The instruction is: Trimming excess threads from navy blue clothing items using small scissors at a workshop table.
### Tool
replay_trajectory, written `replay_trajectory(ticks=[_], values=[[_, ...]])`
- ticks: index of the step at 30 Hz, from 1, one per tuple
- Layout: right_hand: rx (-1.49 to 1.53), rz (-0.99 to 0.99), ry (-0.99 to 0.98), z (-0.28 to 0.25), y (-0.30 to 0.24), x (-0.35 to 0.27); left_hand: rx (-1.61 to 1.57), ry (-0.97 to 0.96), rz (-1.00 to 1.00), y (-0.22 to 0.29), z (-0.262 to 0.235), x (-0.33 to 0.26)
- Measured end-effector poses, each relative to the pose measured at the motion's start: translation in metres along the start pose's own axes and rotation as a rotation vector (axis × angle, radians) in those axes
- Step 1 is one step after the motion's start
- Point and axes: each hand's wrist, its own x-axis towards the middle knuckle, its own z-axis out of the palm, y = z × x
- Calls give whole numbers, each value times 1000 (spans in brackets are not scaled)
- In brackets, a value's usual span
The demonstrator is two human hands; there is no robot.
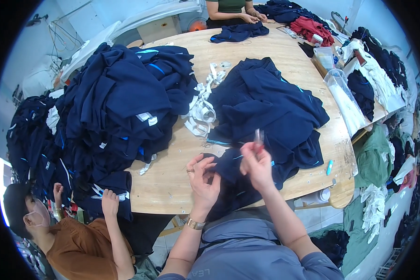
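A navy garment (238, 179) lies bunched at the table's near edge, right in front of me. My left hand (203, 181) is at its left side, fingers loosely curled and apart, the fingertips against or just beside the cloth. Over the garment's right part, my right hand (257, 167) is closed around a small tool (259, 136) with a pale, shiny upper end and a red part. Motion smears the tool, so its exact kind is unclear. Just beyond is a pile of navy garments (270, 107) with light blue trim.
A tall heap of navy garments (116, 88) fills the table's left. White tape strips (201, 109) lie between the piles. A turquoise cutter-like object (330, 167) rests near the right edge. A masked person (81, 242) works at left; another person (231, 11) handles navy cloth across the table.
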Motion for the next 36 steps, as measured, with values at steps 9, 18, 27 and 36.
replay_trajectory(ticks=[9,18,27,36], values=[[-207,-20,121,-27,-17,-3,138,-1,63,-11,-8,3],[-1107,-340,-276,-11,-6,-27,-330,-7,-273,4,-5,4],[-1240,-389,-324,-5,-16,-25,-301,-30,-178,-4,-3,0],[-638,-250,-118,-3,-1,-30,-405,36,-268,6,2,2]])
